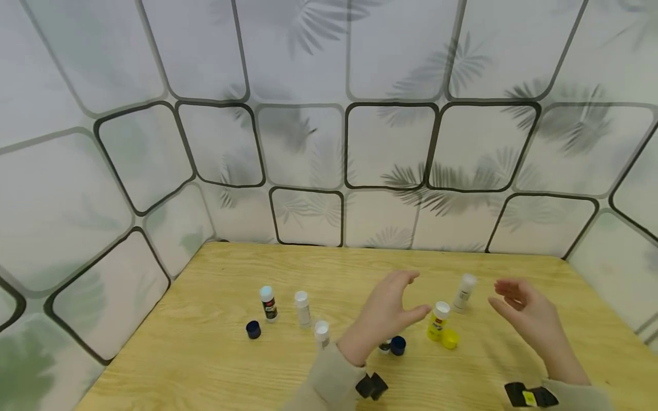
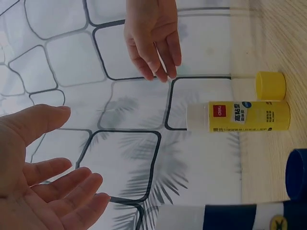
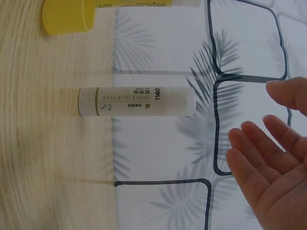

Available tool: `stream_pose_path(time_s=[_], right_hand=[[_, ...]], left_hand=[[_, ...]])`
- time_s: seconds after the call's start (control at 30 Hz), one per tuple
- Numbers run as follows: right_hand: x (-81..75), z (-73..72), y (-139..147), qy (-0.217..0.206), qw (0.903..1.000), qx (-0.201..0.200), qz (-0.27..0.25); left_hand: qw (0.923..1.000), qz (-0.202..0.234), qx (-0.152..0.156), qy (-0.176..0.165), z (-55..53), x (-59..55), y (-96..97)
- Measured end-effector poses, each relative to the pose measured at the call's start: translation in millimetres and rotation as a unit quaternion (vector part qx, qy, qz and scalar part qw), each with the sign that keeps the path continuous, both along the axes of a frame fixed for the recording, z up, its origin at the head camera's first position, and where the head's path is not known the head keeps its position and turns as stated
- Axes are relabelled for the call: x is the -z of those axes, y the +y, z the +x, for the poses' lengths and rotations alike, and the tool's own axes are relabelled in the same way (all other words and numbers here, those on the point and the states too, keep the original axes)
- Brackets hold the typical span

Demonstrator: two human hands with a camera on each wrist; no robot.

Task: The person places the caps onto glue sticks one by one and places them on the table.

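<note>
My left hand (image 1: 386,311) hovers over the table with thumb and fingers apart, holding nothing. Below it stands a navy-and-white glue stick (image 2: 230,217), mostly hidden by that hand in the head view, with a navy cap (image 1: 398,345) next to it. Between my hands stands an uncapped yellow glue stick (image 1: 436,326) with a clear white top, its yellow cap (image 1: 449,339) beside it. A white glue stick (image 3: 136,101) stands upright a little farther back. My right hand (image 1: 532,322), fingers loosely bent and holding nothing, is in the air to its right.
On the left of the wooden table (image 1: 205,365) stand a dark-labelled glue stick (image 1: 268,304), a white one (image 1: 303,311) and another white-topped one (image 1: 322,333) partly behind my left sleeve. A navy cap (image 1: 253,329) lies near them. Patterned fabric walls (image 1: 308,142) enclose the back and sides.
</note>
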State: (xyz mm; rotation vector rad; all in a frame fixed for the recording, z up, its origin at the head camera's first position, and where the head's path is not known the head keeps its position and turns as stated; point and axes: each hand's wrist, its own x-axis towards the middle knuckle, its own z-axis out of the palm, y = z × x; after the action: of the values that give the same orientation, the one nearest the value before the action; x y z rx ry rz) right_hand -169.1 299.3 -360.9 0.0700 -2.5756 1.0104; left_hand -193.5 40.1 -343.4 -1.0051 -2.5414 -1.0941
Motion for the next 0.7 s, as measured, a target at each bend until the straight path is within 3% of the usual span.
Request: stream_pose_path(time_s=[0.3,0.53,0.7], right_hand=[[5.8,-1.6,-1,0.009,0.9999,-0.012,0.0],[5.9,-1.7,-2,0.014,0.9998,-0.016,0.0],[5.9,-2.6,-5,0.011,0.9998,-0.015,0.006]], left_hand=[[0.9988,0.009,-0.027,-0.039,-1.9,0.1,30.3],[0.9974,0.013,-0.051,-0.049,-4.7,11.5,49.9],[0.9963,0.005,-0.05,-0.07,-4.3,18.9,56.2]])
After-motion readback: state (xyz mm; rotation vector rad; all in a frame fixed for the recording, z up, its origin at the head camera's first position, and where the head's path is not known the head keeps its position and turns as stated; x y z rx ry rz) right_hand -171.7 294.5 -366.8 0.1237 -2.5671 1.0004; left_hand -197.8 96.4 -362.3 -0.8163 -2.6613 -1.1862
